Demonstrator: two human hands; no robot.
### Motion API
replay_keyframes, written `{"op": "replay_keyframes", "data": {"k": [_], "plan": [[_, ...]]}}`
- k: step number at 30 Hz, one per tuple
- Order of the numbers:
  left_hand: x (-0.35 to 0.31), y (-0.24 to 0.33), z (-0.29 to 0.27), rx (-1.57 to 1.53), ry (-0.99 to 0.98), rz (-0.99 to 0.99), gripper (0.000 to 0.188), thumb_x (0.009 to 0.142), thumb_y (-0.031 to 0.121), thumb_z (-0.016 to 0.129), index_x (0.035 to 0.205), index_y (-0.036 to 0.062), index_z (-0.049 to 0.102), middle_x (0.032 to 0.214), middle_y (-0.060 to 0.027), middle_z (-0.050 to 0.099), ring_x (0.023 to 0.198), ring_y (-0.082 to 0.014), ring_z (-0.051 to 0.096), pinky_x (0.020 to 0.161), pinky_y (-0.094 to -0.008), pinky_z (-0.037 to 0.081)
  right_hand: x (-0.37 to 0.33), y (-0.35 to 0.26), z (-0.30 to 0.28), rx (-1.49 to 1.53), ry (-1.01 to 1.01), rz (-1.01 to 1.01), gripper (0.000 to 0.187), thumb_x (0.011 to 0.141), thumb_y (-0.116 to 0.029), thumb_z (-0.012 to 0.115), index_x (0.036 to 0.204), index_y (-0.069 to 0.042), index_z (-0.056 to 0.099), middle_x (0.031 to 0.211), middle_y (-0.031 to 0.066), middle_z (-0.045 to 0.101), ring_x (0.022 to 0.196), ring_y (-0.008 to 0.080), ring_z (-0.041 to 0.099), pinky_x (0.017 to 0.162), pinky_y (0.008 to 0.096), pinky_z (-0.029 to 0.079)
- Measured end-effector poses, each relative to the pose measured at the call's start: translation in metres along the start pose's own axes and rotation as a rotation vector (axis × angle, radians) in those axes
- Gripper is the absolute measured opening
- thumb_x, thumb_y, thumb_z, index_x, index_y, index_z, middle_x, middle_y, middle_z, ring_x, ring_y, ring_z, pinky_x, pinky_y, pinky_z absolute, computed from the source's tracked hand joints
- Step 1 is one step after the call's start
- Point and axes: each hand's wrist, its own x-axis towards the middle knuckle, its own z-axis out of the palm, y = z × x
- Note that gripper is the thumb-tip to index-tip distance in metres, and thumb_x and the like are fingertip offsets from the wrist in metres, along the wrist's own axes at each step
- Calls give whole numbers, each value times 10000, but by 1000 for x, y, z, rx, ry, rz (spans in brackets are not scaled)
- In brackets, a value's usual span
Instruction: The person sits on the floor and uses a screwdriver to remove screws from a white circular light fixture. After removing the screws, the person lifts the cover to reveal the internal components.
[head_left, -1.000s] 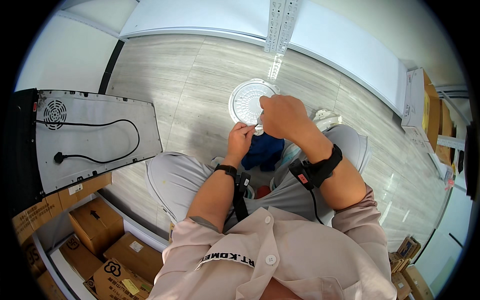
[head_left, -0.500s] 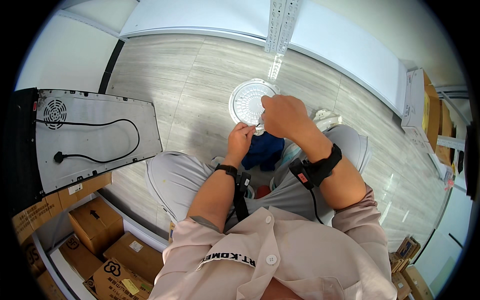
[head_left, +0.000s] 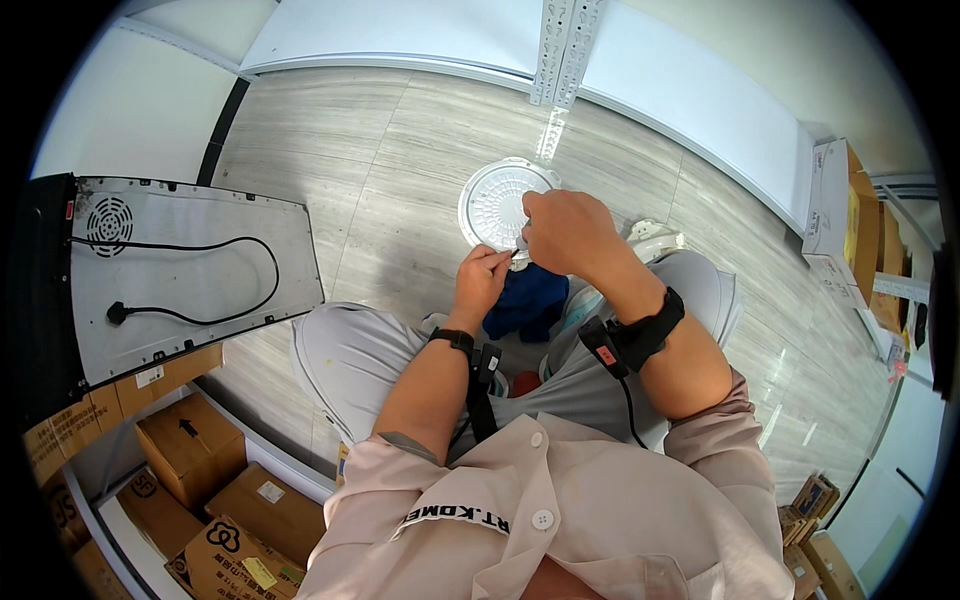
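Note:
A round white slotted disc [head_left: 495, 203], like a fan grille, lies on the grey wood-look floor before my knees. My right hand [head_left: 565, 230] is closed over its near edge, fingers curled around a small part I cannot make out. My left hand [head_left: 482, 280] pinches something small right beside it, at the disc's near rim. A blue cloth-like thing [head_left: 530, 300] lies between my knees under both hands. Each wrist carries a black band with a small device.
A flat grey appliance back panel [head_left: 180, 275] with a vent and a black power cord lies at the left. Cardboard boxes [head_left: 200, 470] are stacked at lower left, more boxes at the right edge [head_left: 840, 215]. A white perforated rail [head_left: 560, 50] runs along the white board ahead.
Both hands stay at the near rim of the disc. The right hand has shifted slightly; nothing else has moved.

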Motion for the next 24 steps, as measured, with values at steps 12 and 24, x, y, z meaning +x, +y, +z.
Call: {"op": "replay_keyframes", "data": {"k": [12,24], "plan": [[2,-2,3,-31,16,3,156,847,74,808,994,20,803,891,-115,710,746,-260,692,703,-353,556,0,5,2,28,-1,-71,193,865,-174,738,1004,-43,707,932,189,737,931,394,706,812,481,552],[3,-8,4,-43,5,-25,129,840,56,799,960,11,788,902,-114,718,762,-270,701,712,-352,563,-4,1,2,-37,25,-249,161,859,-184,743,977,-85,698,882,140,706,843,384,698,741,478,556]]}}
